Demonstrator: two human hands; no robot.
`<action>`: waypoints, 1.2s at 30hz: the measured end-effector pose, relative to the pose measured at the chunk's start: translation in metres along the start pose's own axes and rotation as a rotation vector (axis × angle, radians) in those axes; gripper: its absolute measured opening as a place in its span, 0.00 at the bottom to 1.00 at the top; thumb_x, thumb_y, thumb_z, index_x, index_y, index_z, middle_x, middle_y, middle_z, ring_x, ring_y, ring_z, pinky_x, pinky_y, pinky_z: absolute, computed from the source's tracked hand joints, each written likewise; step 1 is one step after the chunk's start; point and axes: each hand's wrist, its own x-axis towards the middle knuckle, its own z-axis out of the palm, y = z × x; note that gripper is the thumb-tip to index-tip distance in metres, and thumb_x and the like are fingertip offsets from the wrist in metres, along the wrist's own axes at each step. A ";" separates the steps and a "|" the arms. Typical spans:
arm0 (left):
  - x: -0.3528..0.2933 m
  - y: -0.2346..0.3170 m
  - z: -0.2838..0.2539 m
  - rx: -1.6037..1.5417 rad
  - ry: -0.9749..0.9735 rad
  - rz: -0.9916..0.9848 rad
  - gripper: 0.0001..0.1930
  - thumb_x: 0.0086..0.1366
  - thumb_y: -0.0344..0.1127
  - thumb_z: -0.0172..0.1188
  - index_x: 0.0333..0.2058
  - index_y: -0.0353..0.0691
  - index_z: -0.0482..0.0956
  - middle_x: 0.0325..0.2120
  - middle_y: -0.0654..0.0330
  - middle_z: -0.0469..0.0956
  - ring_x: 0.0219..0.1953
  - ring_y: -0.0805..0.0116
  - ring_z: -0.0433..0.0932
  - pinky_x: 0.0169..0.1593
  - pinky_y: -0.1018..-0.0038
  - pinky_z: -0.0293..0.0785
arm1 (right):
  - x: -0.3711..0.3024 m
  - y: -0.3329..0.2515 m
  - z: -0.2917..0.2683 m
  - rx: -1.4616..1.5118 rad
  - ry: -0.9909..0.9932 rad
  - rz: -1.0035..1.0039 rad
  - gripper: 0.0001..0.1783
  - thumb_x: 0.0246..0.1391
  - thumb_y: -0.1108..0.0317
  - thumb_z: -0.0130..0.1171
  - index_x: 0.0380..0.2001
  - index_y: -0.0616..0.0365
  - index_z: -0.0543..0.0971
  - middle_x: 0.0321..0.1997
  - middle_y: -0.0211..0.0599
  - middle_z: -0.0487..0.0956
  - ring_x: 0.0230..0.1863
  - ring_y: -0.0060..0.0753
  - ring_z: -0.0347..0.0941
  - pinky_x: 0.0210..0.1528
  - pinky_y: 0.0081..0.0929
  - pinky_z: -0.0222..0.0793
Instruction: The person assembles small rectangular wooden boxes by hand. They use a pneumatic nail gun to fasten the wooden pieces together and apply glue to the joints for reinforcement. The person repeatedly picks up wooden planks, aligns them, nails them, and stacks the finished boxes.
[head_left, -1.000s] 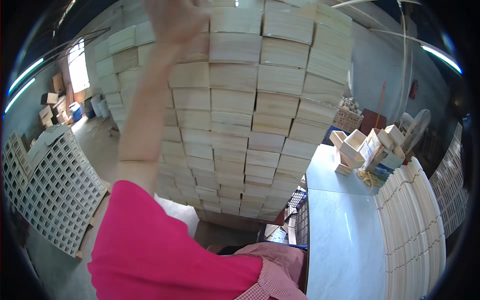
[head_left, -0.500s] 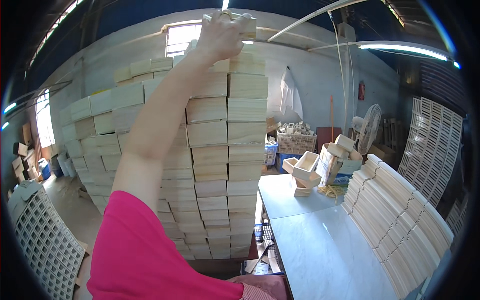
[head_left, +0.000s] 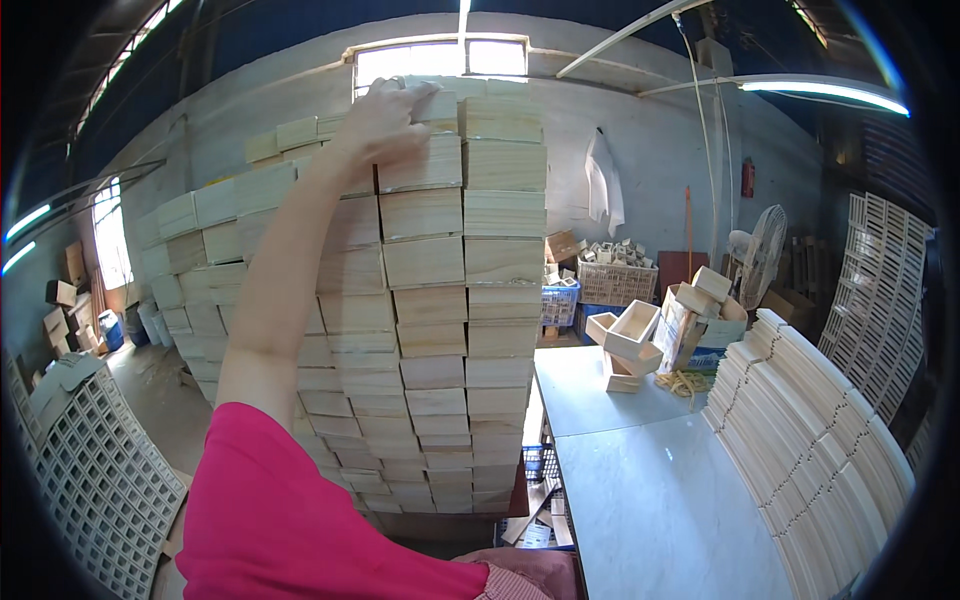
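Observation:
My left hand (head_left: pixel 385 125) is raised high on a bare arm with a pink sleeve, at the top of a tall stack of pale wooden boxes (head_left: pixel 425 262). Its fingers curl over a wooden box (head_left: pixel 438 112) in the upper row, and the box's right end shows beside them. The hand covers the rest of that box. My right hand is out of sight.
Right of the stack stands a pale table (head_left: pixel 650 480) with several open wooden boxes (head_left: pixel 632 330) and long rows of thin wooden boards (head_left: pixel 800 440). A fan (head_left: pixel 762 258) and a crate (head_left: pixel 618 283) are behind it. White lattice panels (head_left: pixel 105 465) lean at the left.
My left hand has come down and to the left with the wooden box, from above the stack to its upper row. The view has shifted slightly.

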 end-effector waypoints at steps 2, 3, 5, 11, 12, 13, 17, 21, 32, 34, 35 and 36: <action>0.001 0.003 0.001 -0.017 -0.004 -0.032 0.34 0.56 0.41 0.59 0.65 0.53 0.71 0.49 0.41 0.77 0.55 0.43 0.73 0.61 0.54 0.70 | 0.000 -0.002 0.000 0.000 -0.004 0.001 0.21 0.51 0.54 0.64 0.44 0.56 0.84 0.45 0.47 0.83 0.50 0.54 0.75 0.55 0.52 0.70; 0.002 0.003 0.002 -0.036 -0.021 -0.038 0.35 0.55 0.42 0.59 0.65 0.52 0.72 0.50 0.42 0.76 0.57 0.44 0.72 0.62 0.55 0.70 | 0.000 -0.002 0.000 0.000 -0.005 0.002 0.21 0.51 0.54 0.64 0.44 0.56 0.84 0.45 0.47 0.83 0.50 0.54 0.76 0.55 0.52 0.70; 0.004 0.000 -0.002 -0.068 -0.054 -0.054 0.35 0.55 0.45 0.58 0.65 0.50 0.72 0.52 0.43 0.76 0.61 0.46 0.70 0.64 0.57 0.70 | -0.001 -0.001 0.001 0.005 -0.013 0.002 0.21 0.51 0.54 0.64 0.44 0.55 0.84 0.45 0.47 0.83 0.51 0.54 0.76 0.56 0.52 0.70; 0.004 0.005 -0.012 -0.078 -0.129 -0.042 0.35 0.57 0.47 0.58 0.66 0.51 0.71 0.56 0.45 0.75 0.63 0.46 0.69 0.66 0.57 0.67 | -0.001 0.004 0.004 0.006 -0.021 -0.004 0.22 0.50 0.54 0.64 0.44 0.55 0.84 0.46 0.47 0.83 0.51 0.54 0.76 0.56 0.52 0.70; 0.003 0.008 -0.012 0.003 -0.101 -0.029 0.35 0.57 0.48 0.58 0.66 0.50 0.71 0.57 0.46 0.74 0.64 0.46 0.68 0.67 0.56 0.66 | 0.000 0.003 0.004 0.005 -0.022 -0.004 0.22 0.50 0.54 0.64 0.45 0.55 0.84 0.46 0.47 0.83 0.51 0.54 0.76 0.56 0.52 0.70; 0.001 0.012 -0.014 0.088 -0.075 -0.013 0.35 0.58 0.48 0.58 0.66 0.49 0.70 0.59 0.47 0.73 0.65 0.47 0.67 0.67 0.56 0.65 | 0.000 0.001 0.003 0.006 -0.027 -0.003 0.22 0.50 0.54 0.64 0.45 0.55 0.84 0.46 0.47 0.83 0.51 0.54 0.76 0.56 0.52 0.70; 0.034 0.011 0.001 0.131 0.144 0.146 0.37 0.57 0.49 0.59 0.66 0.47 0.70 0.64 0.52 0.71 0.69 0.51 0.63 0.68 0.51 0.64 | 0.003 -0.006 0.000 0.019 -0.054 -0.004 0.22 0.50 0.54 0.64 0.45 0.55 0.84 0.46 0.47 0.83 0.51 0.54 0.76 0.56 0.52 0.70; 0.061 0.044 0.002 0.011 -0.160 0.171 0.39 0.57 0.50 0.66 0.65 0.39 0.70 0.62 0.46 0.72 0.63 0.51 0.71 0.65 0.60 0.69 | 0.004 -0.011 -0.003 0.016 -0.063 -0.007 0.22 0.50 0.54 0.64 0.45 0.55 0.84 0.46 0.47 0.83 0.52 0.53 0.76 0.57 0.52 0.70; 0.098 0.029 -0.011 -0.189 -0.620 0.135 0.27 0.49 0.45 0.74 0.44 0.35 0.79 0.48 0.50 0.79 0.53 0.57 0.77 0.56 0.62 0.71 | 0.007 -0.014 -0.006 0.044 -0.118 -0.024 0.22 0.49 0.54 0.65 0.45 0.54 0.84 0.47 0.46 0.83 0.52 0.53 0.76 0.58 0.51 0.70; 0.099 0.035 -0.013 -0.143 -0.663 0.093 0.25 0.48 0.44 0.75 0.40 0.36 0.78 0.46 0.51 0.80 0.51 0.59 0.77 0.54 0.62 0.71 | 0.007 -0.015 -0.005 0.048 -0.128 -0.028 0.22 0.49 0.54 0.65 0.45 0.54 0.84 0.47 0.46 0.83 0.53 0.53 0.76 0.58 0.51 0.70; 0.100 0.037 -0.009 -0.097 -0.666 0.063 0.25 0.47 0.44 0.76 0.39 0.36 0.77 0.44 0.52 0.80 0.50 0.60 0.78 0.54 0.62 0.71 | 0.007 -0.015 -0.003 0.048 -0.129 -0.029 0.22 0.49 0.54 0.65 0.45 0.54 0.84 0.47 0.46 0.83 0.53 0.53 0.76 0.58 0.51 0.70; 0.102 0.039 -0.005 -0.057 -0.667 0.035 0.25 0.46 0.44 0.76 0.38 0.36 0.77 0.43 0.53 0.80 0.49 0.61 0.78 0.53 0.61 0.70 | 0.008 -0.015 -0.002 0.044 -0.126 -0.029 0.22 0.49 0.54 0.65 0.45 0.54 0.84 0.47 0.46 0.83 0.53 0.53 0.76 0.58 0.51 0.70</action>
